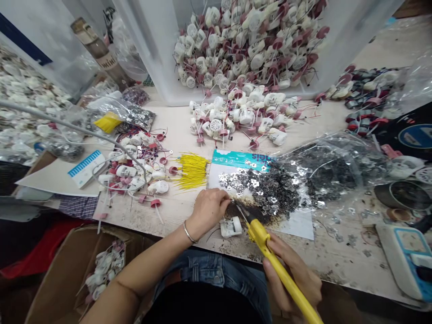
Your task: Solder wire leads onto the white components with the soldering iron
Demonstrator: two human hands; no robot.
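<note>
My right hand (293,270) grips a yellow soldering iron (259,234), its metal tip pointing up and left toward my other hand. The fingers of my left hand (211,204) are pinched together just left of that tip; whatever they hold is too small to make out. Right below the fingertips, near the table's front edge, lies a white plastic part (231,227) with a small wheel and a thin dark wire. Beyond the tip, a heap of small shiny metal pieces (276,189) covers a white and teal sheet (232,158). Dark brown residue is spread beside the iron's tip.
Yellow wires (192,171) lie in a bundle left of the sheet. White and pink parts (239,112) pile up before a large translucent bin (162,85) of similar parts. A clear bag (337,166), a metal cup (403,195) and a power strip (401,256) stand right.
</note>
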